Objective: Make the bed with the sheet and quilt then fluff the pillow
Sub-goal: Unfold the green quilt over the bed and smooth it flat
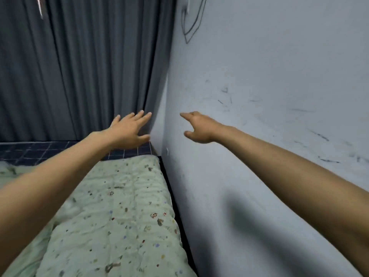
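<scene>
A pale green quilt [119, 206] with small printed flowers lies spread on the bed, its right edge along the wall. Beyond its far end shows a strip of dark blue checked sheet [40, 150]. My left hand [130, 130] is stretched out above the far right corner of the bed, fingers straight and spread, holding nothing. My right hand [197, 126] reaches forward beside the wall, fingers loosely extended, empty. No pillow is in view.
A scuffed white wall [259, 136] runs close along the bed's right side, with a dark gap [175, 206] between it and the mattress. Grey pleated curtains [79, 66] hang behind the bed's far end. A cable [191, 27] hangs on the wall up high.
</scene>
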